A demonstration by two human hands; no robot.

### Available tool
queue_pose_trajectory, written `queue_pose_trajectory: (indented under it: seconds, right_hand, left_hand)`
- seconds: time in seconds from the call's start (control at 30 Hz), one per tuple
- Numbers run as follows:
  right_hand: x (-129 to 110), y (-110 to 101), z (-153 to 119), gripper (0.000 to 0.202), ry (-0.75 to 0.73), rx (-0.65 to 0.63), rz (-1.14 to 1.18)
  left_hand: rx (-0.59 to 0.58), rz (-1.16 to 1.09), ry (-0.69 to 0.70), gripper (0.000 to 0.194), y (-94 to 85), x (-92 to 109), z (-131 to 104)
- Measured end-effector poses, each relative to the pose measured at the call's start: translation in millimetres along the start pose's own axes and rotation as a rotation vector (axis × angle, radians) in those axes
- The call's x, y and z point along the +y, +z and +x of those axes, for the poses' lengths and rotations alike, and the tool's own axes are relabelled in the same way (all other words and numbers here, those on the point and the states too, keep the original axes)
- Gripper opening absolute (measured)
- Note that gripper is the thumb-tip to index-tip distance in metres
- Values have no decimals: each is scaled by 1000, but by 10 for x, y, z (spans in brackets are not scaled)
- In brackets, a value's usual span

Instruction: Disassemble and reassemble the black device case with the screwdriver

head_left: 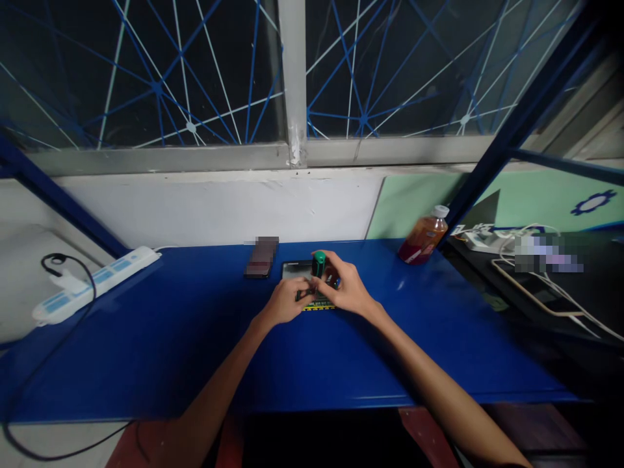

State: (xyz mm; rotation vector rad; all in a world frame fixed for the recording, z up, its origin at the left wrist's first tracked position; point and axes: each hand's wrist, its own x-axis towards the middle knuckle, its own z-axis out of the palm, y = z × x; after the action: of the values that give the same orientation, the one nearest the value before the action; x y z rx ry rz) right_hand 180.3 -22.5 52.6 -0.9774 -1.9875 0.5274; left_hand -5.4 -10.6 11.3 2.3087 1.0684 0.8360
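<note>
In the head view my right hand (347,286) is closed round the green handle of a screwdriver (319,260), which stands upright. Most of its shaft is hidden by my fingers. Beneath both hands lies a flat dark device or case (296,268) with a grey top and a yellow-and-black front edge. My left hand (288,300) rests over its left front part, fingers bent together beside the screwdriver's lower end. A small dark piece shows at those fingertips, too small to name.
On the blue table (195,351) a phone (261,259) lies behind my left hand. A bottle of reddish drink (423,237) stands back right. A white power strip (97,286) with a black cable (73,331) lies left. Another phone (536,286) and white cables occupy the right-hand surface.
</note>
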Motion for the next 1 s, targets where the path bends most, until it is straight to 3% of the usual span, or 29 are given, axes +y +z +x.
queue_pose_trajectory:
  seconds: [0.3, 0.53, 0.83, 1.0]
  right_hand:
    - [40, 49, -11, 37, 9, 97, -50]
    - [-21, 38, -14, 30, -25, 118, -108]
    - [29, 61, -31, 34, 32, 26, 131]
    - [93, 80, -31, 38, 45, 63, 127]
  left_hand:
    - [134, -41, 42, 30, 10, -39, 15]
    - [114, -65, 35, 25, 6, -28, 23]
    - [39, -93, 1, 18, -35, 36, 33]
    - [98, -63, -6, 31, 8, -18, 21]
